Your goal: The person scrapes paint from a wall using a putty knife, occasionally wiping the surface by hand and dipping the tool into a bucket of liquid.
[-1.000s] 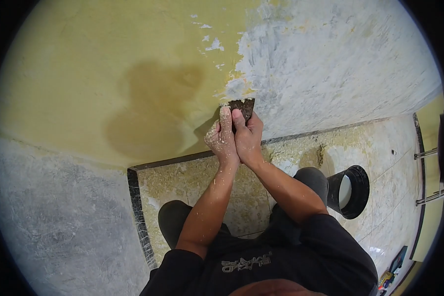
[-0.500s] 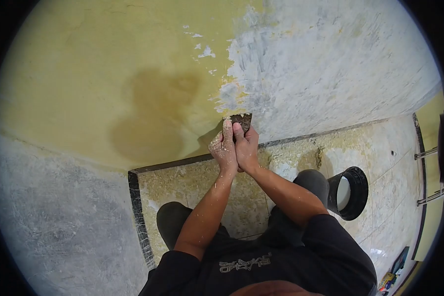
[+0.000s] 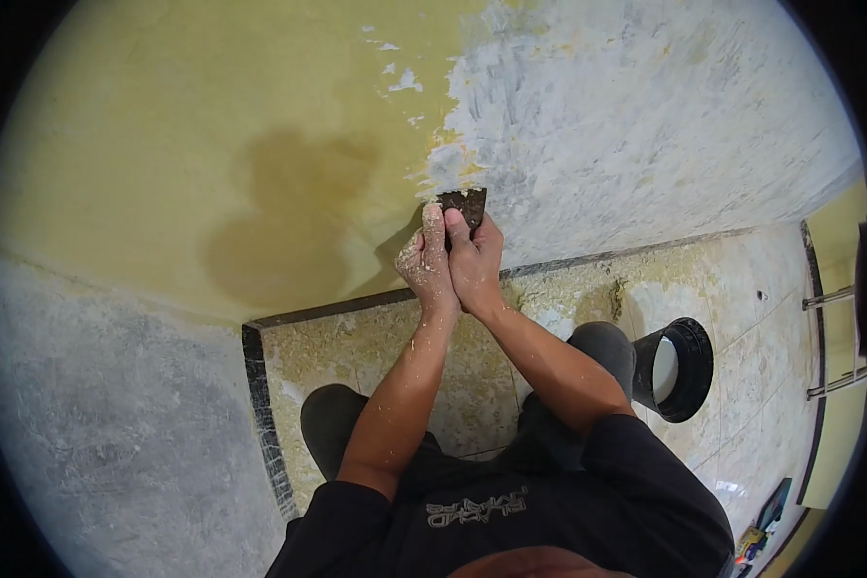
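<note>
Both hands grip a putty knife point(image 3: 469, 203), its wide dark blade against the wall. My left hand point(image 3: 427, 265) is closed at the tool's left side, thumb pointing up along it, with pale paint crumbs stuck to the skin. Pressed close beside it, my right hand point(image 3: 476, 262) is wrapped around the tool, its thumb on the blade. The handle is hidden within the hands. Just above the blade edge lies a ragged border between yellow paint point(image 3: 164, 116) and a bare whitish wall patch point(image 3: 626, 125).
A black bucket point(image 3: 698, 371) with something whitish inside stands right of my knee. Paint flakes point(image 3: 356, 342) cover the floor along a dark skirting strip point(image 3: 332, 307). A grey scraped wall point(image 3: 116, 433) is on the left. Small items point(image 3: 756, 539) lie at the lower right.
Both hands and the putty knife have moved up the wall, closer to the ragged paint border. The grip looks the same.
</note>
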A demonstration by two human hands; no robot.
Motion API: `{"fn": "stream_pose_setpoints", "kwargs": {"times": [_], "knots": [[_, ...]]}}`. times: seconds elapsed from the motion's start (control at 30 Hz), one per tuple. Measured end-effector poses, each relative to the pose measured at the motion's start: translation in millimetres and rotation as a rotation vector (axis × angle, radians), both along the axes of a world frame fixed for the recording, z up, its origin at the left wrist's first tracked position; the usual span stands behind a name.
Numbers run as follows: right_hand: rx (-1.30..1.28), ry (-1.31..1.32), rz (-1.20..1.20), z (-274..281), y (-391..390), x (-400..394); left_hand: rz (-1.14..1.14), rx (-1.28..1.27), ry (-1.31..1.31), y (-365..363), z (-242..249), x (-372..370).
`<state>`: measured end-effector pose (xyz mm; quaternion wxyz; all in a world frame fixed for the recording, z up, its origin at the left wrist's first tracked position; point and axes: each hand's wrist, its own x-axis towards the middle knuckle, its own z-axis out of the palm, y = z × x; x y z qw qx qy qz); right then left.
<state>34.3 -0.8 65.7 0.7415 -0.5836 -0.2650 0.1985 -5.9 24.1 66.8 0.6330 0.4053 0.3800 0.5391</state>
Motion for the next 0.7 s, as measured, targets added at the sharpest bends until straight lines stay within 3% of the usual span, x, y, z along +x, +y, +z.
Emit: {"fn": "stream_pose_setpoints", "kwargs": {"times": [0.07, 0.17, 0.3, 0.47, 0.7], "knots": [[-0.028, -0.019, -0.058, -23.5, -1.0, 0.3, -0.042, 0.085, 0.267, 1.4, -20.7, -6.0], [-0.08, 0.158, -0.023, -31.3, -5.6, -5.6, -0.028, 0.026, 0.229, -4.4, -30.5, -5.5], [-0.222, 0.084, -0.042, -25.7, -13.7, -4.2, -0.073, -0.147, 0.086, -13.9, -14.3, -6.2], [-0.052, 0.125, 0.026, -24.3, -9.3, 0.5, 0.01, -0.123, 0.048, -7.6, -30.3, 6.2], [-0.073, 0.126, 0.05, -21.7, -11.4, 2.1, 0.053, -0.138, 0.0, -10.6, -23.6, 7.8]]}}
